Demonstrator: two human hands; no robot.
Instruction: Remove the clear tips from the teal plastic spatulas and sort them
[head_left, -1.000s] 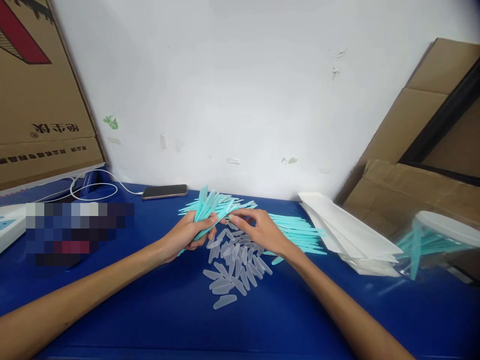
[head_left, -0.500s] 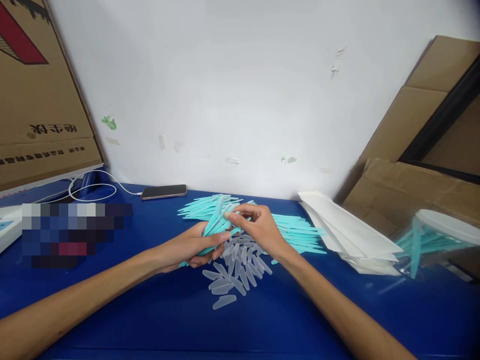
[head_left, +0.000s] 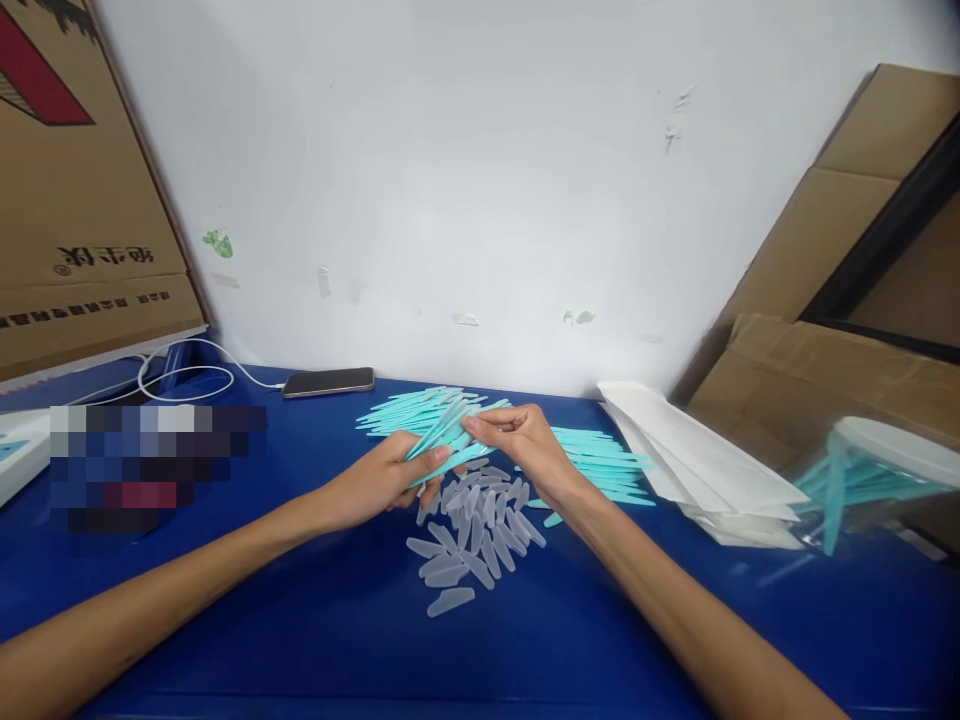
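Left hand [head_left: 381, 478] is rising slightly since the earlier frame | its grip is clasping turquoise sticks [head_left: 437, 440] above the tabletop [head_left: 337, 620] | right hand [head_left: 526, 440] is pinching at their tips | firm left clasping is likely helping

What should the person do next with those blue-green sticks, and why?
Maybe the right hand should gently straighten the bunch of blue-green sticks. The left hand is gripping one end, the far ends fan out unevenly, and the right hand's fingertips are right there at the sticks.
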